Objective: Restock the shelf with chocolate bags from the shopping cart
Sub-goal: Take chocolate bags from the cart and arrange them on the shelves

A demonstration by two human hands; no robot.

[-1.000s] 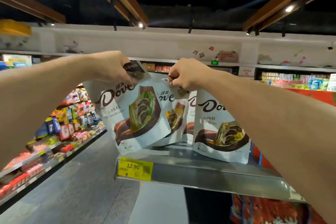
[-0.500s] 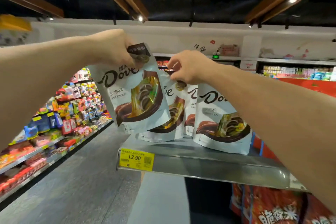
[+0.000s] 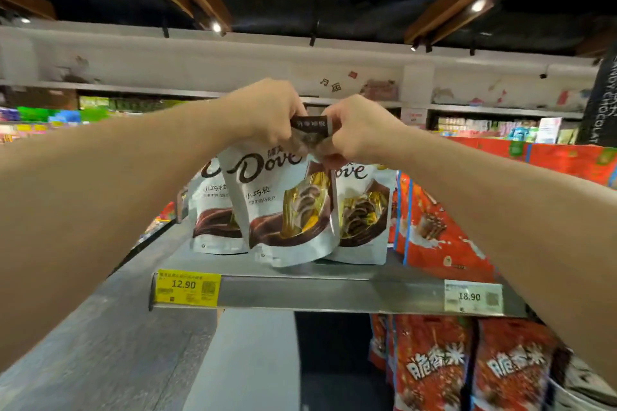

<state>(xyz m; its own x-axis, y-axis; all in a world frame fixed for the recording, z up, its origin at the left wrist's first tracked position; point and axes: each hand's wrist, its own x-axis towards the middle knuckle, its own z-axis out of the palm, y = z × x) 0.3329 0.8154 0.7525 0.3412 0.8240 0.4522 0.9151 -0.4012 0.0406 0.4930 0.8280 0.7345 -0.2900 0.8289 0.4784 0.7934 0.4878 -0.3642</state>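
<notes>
Supermarket aisles stretch away on both sides under a dark ceiling with wooden beams, and straight ahead is the grey metal shelf (image 3: 334, 294) I am filling, with a yellow 12.90 price tag (image 3: 185, 287) on its front lip and a white 18.90 price tag (image 3: 473, 297) further right. My left hand (image 3: 270, 112) and my right hand (image 3: 359, 130) are both pinched tight on the dark top seal of one Dove chocolate bag (image 3: 283, 207), thumbs and fingers closed on it from either side. The bag hangs tilted, its bottom corner just over the front of the shelf; I cannot tell whether it touches the metal yet. Behind it stand two more Dove bags, one to the left (image 3: 213, 220) and one to the right (image 3: 364, 213), both upright, and red snack bags (image 3: 434, 230) crowd the right end. The shopping cart is out of sight.

To do this well, I judge I should lower the bag until its flat base sits square on the shelf, then straighten it so the logo faces forward and lines up with its neighbours. Because the pouch is soft and top-heavy in my grip, letting go while it leans could tip it off the lip, so I should release one hand first and steady it with the other.
</notes>
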